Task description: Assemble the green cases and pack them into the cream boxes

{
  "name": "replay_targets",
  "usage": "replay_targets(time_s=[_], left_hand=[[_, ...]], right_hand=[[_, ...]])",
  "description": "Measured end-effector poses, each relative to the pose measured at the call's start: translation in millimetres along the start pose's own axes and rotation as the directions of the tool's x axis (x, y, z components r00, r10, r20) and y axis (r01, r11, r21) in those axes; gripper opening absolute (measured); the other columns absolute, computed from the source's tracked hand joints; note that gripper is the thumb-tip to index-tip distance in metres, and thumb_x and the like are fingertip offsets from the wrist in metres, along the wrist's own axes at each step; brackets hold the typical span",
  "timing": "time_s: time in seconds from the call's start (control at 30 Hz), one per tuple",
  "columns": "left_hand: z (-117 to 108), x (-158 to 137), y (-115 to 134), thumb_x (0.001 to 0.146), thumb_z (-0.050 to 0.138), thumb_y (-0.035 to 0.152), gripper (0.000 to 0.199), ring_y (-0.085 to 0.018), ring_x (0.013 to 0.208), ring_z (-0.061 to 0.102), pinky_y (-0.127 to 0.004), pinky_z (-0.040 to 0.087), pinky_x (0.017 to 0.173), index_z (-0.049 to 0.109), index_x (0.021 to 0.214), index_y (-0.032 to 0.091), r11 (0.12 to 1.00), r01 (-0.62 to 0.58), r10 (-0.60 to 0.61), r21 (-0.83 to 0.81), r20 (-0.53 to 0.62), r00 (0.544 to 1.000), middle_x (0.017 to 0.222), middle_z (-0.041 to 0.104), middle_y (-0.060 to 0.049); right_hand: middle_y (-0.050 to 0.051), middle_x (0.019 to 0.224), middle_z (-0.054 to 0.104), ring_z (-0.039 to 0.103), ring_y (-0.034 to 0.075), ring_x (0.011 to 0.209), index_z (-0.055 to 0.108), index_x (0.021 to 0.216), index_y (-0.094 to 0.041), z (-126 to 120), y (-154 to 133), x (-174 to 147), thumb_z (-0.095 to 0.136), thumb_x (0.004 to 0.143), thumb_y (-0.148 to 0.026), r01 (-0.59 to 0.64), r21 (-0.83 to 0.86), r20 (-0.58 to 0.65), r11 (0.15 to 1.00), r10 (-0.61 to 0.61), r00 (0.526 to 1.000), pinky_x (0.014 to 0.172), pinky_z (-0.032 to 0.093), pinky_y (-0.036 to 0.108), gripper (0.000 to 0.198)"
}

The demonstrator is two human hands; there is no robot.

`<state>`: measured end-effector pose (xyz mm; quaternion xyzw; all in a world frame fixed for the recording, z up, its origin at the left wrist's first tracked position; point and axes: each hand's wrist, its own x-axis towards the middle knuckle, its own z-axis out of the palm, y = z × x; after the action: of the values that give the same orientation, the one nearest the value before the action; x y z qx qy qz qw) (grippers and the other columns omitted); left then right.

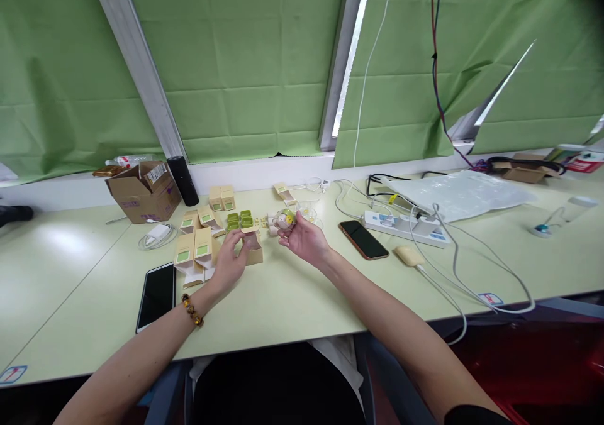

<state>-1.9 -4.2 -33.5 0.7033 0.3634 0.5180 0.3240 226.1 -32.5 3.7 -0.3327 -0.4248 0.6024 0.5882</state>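
My left hand (230, 260) grips the near-left side of a small open cardboard box (255, 255) standing on the table. In my right hand (306, 241), the thumb and fingers are closed on a small clear rounded item (285, 219) with yellow-green inside, held just right of the box and above the table. Its exact kind is too small to make out. Behind the hands are several green square cups (246, 219), some tiny yellowish pieces (261, 222) and more clear rounded pieces (307, 211), partly hidden by my right hand.
Several small cartons (204, 249) with green labels stand left of my left hand, near a black phone (156, 296). To the right lie another phone (363, 239), a power strip (406, 229), a cream-coloured charger (408, 256) and loose cables. A larger cardboard box (146, 195) stands back left.
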Motion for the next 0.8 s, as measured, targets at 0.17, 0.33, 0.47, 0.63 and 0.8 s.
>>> replay_targets(time_s=[0.17, 0.33, 0.47, 0.63, 0.8], left_hand=[[1.2, 1.0, -7.1, 0.088, 0.074, 0.032, 0.019, -0.027, 0.108, 0.060, -0.042, 0.045, 0.107, 0.069, 0.105, 0.024, 1.000, 0.029, -0.029, -0.004, -0.054, 0.998, 0.111, 0.067, -0.008], [1.8, 0.7, -14.5, 0.094, 0.066, 0.036, 0.034, -0.027, 0.114, 0.062, -0.044, 0.048, 0.105, 0.068, 0.125, 0.022, 1.000, 0.006, -0.006, 0.023, 0.012, 1.000, 0.127, 0.069, -0.012], [1.7, -0.3, -19.2, 0.097, 0.063, 0.042, 0.043, -0.030, 0.130, 0.060, -0.046, 0.050, 0.108, 0.067, 0.135, 0.021, 0.999, -0.002, 0.005, -0.036, 0.068, 0.998, 0.144, 0.064, -0.015], [2.5, -3.8, -15.7, 0.101, 0.061, 0.043, 0.044, -0.030, 0.141, 0.054, -0.046, 0.047, 0.114, 0.066, 0.141, 0.024, 0.995, -0.034, 0.047, -0.089, 0.149, 0.988, 0.151, 0.059, -0.014], [3.7, -6.0, -4.4, 0.105, 0.053, 0.037, 0.035, -0.027, 0.136, 0.056, -0.045, 0.041, 0.121, 0.070, 0.134, 0.024, 0.987, -0.128, 0.146, -0.092, 0.228, 0.963, 0.144, 0.062, -0.013]], right_hand=[[0.003, 0.093, 0.064, 0.060, 0.017, 0.076, 0.060, 0.102, -0.025, -1.3, 9.3, -0.1, 0.075, 0.087, -0.054, 0.078, 0.057, 0.063, 0.995, -0.081, 0.995, 0.063, 0.048, 0.030, 0.036], [0.005, 0.110, 0.069, 0.062, 0.017, 0.085, 0.066, 0.127, -0.027, -1.6, 18.6, -0.3, 0.084, 0.084, -0.049, 0.311, -0.178, 0.061, 0.933, -0.305, 0.950, 0.067, 0.055, 0.030, 0.052], [0.008, 0.130, 0.067, 0.064, 0.025, 0.114, 0.067, 0.126, -0.028, 1.4, 23.2, -2.9, 0.088, 0.080, -0.044, 0.400, -0.255, 0.079, 0.880, -0.393, 0.916, 0.078, 0.063, 0.035, 0.053], [0.007, 0.133, 0.065, 0.067, 0.026, 0.116, 0.062, 0.129, -0.031, 8.8, 29.6, -9.8, 0.086, 0.083, -0.039, 0.431, -0.179, 0.192, 0.885, -0.398, 0.897, 0.073, 0.068, 0.035, 0.053], [0.010, 0.141, 0.059, 0.065, 0.027, 0.123, 0.056, 0.140, -0.033, 14.0, 38.6, -16.5, 0.074, 0.093, -0.036, 0.437, -0.356, 0.269, 0.826, -0.357, 0.895, 0.052, 0.056, 0.021, 0.050]])
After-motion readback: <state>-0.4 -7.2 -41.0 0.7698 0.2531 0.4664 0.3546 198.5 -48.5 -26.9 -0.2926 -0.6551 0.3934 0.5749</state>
